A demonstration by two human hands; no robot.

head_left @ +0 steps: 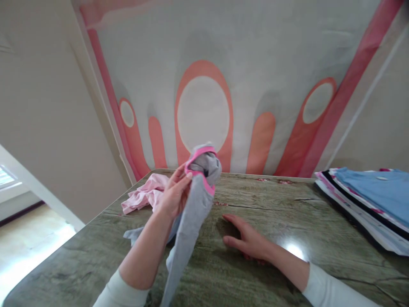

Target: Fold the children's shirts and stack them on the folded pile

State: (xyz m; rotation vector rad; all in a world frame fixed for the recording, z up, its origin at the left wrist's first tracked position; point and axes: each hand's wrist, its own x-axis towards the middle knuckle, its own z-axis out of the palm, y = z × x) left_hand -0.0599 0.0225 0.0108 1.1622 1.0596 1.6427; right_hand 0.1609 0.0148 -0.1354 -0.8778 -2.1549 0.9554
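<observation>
My left hand [176, 191] pinches the pink-trimmed edge of a grey shirt [196, 209], lifting it above the table. The garment hangs down in a long fold toward the front, and its upper end is bunched around the pink band. Part of it is hidden behind my left forearm. To the right, my right hand [244, 236] hovers low over the tabletop, thumb and fingers apart, holding nothing. Just behind my left hand lies a crumpled pink garment [145, 194].
A stack of folded clothes [367, 196], with a light blue piece on top, sits at the right of the wood-patterned table [271, 200]. A wall covering with pink and coral shapes [204, 68] rises directly behind the table.
</observation>
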